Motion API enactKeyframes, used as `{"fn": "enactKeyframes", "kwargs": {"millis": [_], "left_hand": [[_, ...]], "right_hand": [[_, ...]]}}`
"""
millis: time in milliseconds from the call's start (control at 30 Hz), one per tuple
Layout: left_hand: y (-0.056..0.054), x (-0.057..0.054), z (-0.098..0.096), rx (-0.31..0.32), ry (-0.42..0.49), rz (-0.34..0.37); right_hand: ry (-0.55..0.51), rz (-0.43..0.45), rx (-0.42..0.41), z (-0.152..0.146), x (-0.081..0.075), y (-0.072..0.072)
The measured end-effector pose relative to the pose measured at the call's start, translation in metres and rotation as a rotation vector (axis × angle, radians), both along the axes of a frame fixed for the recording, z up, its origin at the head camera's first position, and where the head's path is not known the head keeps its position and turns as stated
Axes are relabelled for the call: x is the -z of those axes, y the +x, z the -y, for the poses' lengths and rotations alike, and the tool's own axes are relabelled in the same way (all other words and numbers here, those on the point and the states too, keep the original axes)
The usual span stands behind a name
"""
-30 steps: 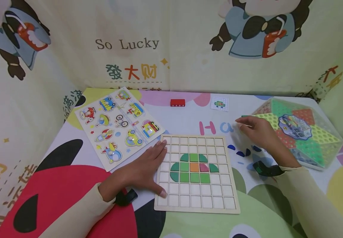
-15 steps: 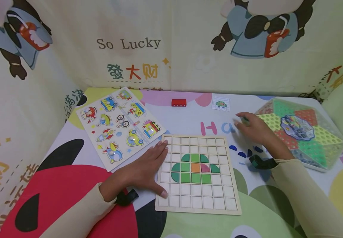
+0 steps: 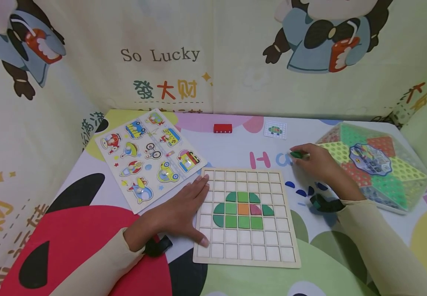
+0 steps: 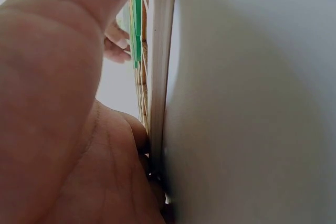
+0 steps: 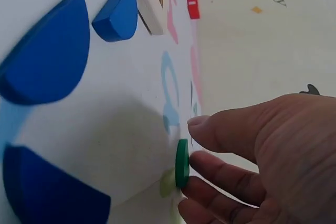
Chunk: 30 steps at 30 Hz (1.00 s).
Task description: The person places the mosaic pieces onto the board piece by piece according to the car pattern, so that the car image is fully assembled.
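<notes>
My left hand (image 3: 178,211) lies with fingers and thumb spread along the left edge of the wooden grid board (image 3: 247,257); its palm fills much of the left wrist view. Green squares (image 3: 230,221), rounded green pieces (image 3: 219,208), an orange square (image 3: 243,209) and a pink piece (image 3: 256,209) sit in the board's cells. Beyond the board's right side, my right hand (image 3: 322,164) has a small green piece (image 3: 296,154) between thumb and fingers. In the right wrist view this green piece (image 5: 182,163) shows edge-on at the fingertips, with the thumb tip a little apart from it.
Several blue pieces (image 3: 301,192) lie right of the board. A clear box (image 3: 380,164) of coloured pieces stands beyond my right hand. A vehicle puzzle board (image 3: 150,158) is at the left. A red block (image 3: 222,128) and a pattern card (image 3: 274,130) lie at the back.
The green piece, partly hidden behind the right fingers before, has come left and nearer with the right hand and now shows at the fingertips. The left hand stays on the board.
</notes>
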<state>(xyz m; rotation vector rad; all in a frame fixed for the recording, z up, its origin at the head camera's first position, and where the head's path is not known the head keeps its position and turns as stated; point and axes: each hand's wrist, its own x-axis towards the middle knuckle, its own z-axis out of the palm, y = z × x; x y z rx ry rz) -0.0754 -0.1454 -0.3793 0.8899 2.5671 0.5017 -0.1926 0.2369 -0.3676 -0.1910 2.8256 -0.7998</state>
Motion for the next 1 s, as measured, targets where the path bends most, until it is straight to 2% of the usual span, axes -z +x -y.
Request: {"fn": "enactKeyframes", "kwargs": {"millis": [167, 433, 600, 767, 1000], "left_hand": [[0.0, 0.001, 0.0, -0.003, -0.01, -0.001], [0.001, 0.001, 0.0, 0.002, -0.003, -0.012], [0.001, 0.0, -0.001, -0.003, -0.016, -0.011], [0.001, 0.0, -0.001, 0.0, -0.014, -0.008], [0.001, 0.0, -0.001, -0.001, -0.01, -0.003]], "right_hand": [[-0.009, -0.015, 0.01, 0.0, 0.004, -0.001], [0.036, 0.076, 0.025, 0.002, 0.004, 0.001], [0.051, 0.078, 0.042, 0.003, 0.004, 0.003], [0.048, 0.047, 0.027, 0.002, 0.002, 0.006], [0.035, -0.076, 0.009, -0.002, 0.001, 0.01]]}}
